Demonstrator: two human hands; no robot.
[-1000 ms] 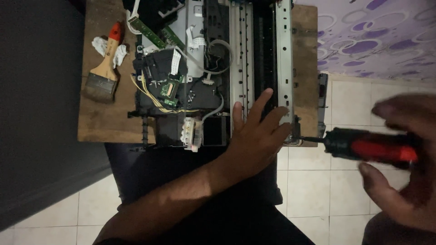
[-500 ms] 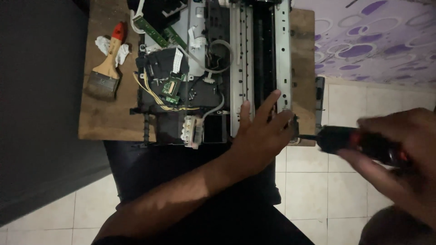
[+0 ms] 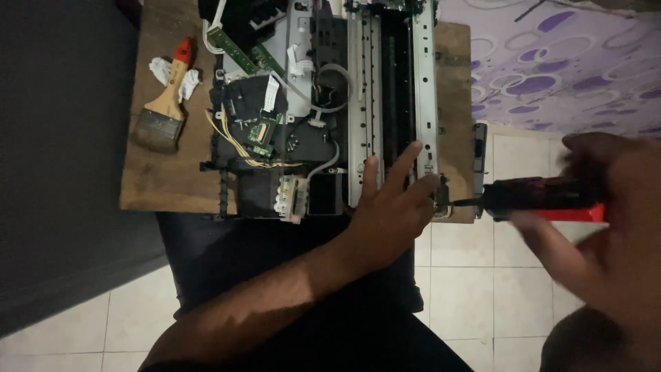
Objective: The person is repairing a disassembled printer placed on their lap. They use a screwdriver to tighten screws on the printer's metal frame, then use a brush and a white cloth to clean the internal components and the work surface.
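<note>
My left hand (image 3: pixel 389 210) lies flat on the near end of the opened printer (image 3: pixel 323 117), fingers (image 3: pixel 406 160) spread wide and straight, gripping nothing; the fingertips press on the metal rails (image 3: pixel 427 96) and the thumb points up along the pale bar beside them. My right hand (image 3: pixel 613 227) is curled around the screwdriver (image 3: pixel 537 196), fingers wrapped about its black and red handle, though motion blur hides exactly how each finger sits. The screwdriver lies level, its thin shaft pointing toward my left fingers, tip at the printer's corner just right of my left index finger; whether the tip touches a screw I cannot tell. The printer has its cover off: black frame, green circuit board (image 3: pixel 261 134), yellow wires and white flat cables, all left of my left fingers. It rests on a wooden board (image 3: pixel 155 179) across my lap. Well left of my left fingers, on the board, lies a paintbrush (image 3: pixel 165 110) with a wooden handle and red tip, on a crumpled white cloth (image 3: pixel 160 69). No containers in view.
</note>
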